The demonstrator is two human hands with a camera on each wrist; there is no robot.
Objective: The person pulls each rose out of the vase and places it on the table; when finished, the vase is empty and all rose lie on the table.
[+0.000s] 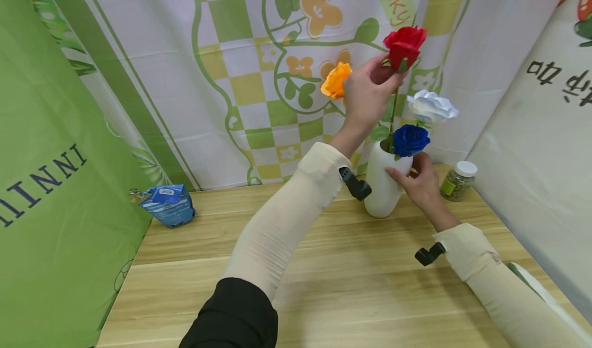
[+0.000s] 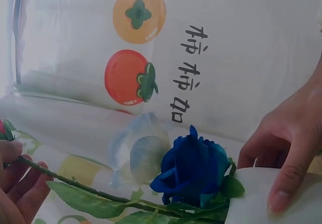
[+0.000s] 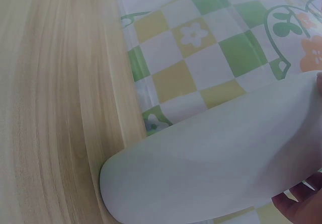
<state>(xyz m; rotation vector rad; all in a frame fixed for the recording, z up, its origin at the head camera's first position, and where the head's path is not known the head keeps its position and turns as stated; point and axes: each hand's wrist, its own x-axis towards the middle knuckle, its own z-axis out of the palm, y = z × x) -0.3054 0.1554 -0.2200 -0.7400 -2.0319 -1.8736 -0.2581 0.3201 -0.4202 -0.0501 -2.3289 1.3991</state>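
In the upper right of the head view, the red rose [image 1: 405,49] points bloom up, its long axis nearly vertical, with the stem running down to the mouth of the upright white vase [image 1: 383,186]. There are four roses and one vase: the blue rose [image 1: 410,140] sits at the rim, the white rose [image 1: 431,106] above it, the orange rose [image 1: 336,81] left of the left hand [image 1: 369,92]. That hand, fingers bent, pinches the red rose just under its bloom; the right hand [image 1: 422,182], lower right, grips the vase's upper side, thumb in front.
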